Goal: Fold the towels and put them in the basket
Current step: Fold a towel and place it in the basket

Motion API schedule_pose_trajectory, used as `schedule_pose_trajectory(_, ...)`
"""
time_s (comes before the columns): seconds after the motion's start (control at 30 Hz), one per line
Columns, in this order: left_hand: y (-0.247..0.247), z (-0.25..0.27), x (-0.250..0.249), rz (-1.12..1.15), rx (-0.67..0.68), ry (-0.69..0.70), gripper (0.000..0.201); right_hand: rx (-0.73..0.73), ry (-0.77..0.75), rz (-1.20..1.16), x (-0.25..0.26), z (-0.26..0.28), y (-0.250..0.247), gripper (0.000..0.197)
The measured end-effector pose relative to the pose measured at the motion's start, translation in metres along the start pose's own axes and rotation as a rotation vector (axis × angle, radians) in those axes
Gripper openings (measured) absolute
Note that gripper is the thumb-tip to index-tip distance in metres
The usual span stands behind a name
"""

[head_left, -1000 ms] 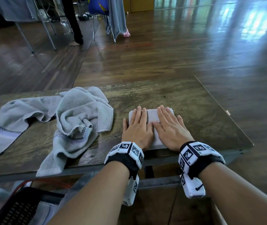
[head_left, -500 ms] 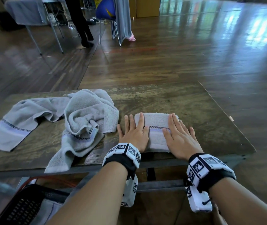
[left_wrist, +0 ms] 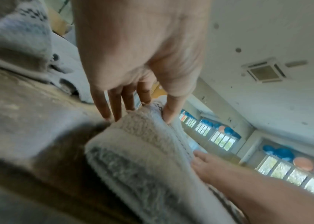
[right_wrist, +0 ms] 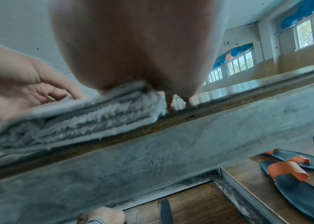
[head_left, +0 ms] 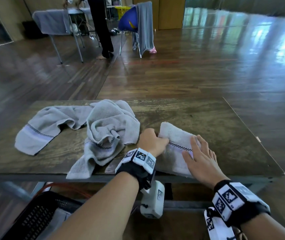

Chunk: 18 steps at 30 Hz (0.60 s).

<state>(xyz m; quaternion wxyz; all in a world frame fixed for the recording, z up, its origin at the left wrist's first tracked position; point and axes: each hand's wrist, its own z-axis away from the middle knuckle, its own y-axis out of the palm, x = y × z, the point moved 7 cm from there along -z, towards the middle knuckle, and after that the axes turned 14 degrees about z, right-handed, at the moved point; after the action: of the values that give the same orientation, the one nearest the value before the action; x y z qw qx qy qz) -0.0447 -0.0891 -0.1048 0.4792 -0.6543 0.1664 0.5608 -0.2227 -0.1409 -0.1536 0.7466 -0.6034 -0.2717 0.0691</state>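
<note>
A folded grey towel (head_left: 176, 146) with a checked stripe lies at the table's near edge, its left side raised off the wood. My left hand (head_left: 153, 141) grips that left edge, thumb on top and fingers underneath; the left wrist view shows the pinch on the folded towel (left_wrist: 144, 136). My right hand (head_left: 200, 158) lies flat on the towel's right half with straight fingers; the right wrist view shows its palm pressing the folded towel (right_wrist: 79, 121). Two unfolded grey towels (head_left: 103, 134) lie crumpled on the left of the table. A black basket (head_left: 34, 217) stands on the floor at lower left.
The wooden table (head_left: 216, 129) has bare wood to the right and behind the folded towel. One crumpled towel hangs over the near edge. Slippers (right_wrist: 290, 169) lie under the table. A person's legs (head_left: 101, 26), a chair and another table stand far behind.
My left hand went from lying flat on the folded towel to gripping its left edge and lifting it. My right hand stays flat on the towel, shifted slightly right.
</note>
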Motion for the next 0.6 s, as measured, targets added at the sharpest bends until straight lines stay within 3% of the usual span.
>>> schedule_pose_trajectory(0.23, -0.061, 0.031, -0.036, 0.389, 0.071, 0.045, 0.015, 0.076, 0.153, -0.502, 0.047, 0.003, -0.03, 0.086)
schedule_pose_trajectory(0.47, -0.185, 0.073, -0.005, 0.676, -0.101, 0.026, 0.018, 0.143, -0.085, -0.804, 0.167, 0.009, -0.041, 0.08)
schedule_pose_trajectory(0.6, -0.27, 0.111, 0.063, 0.742, -0.32, 0.025, 0.014, 0.19, -0.333, -0.656, 0.257, 0.018, -0.027, 0.077)
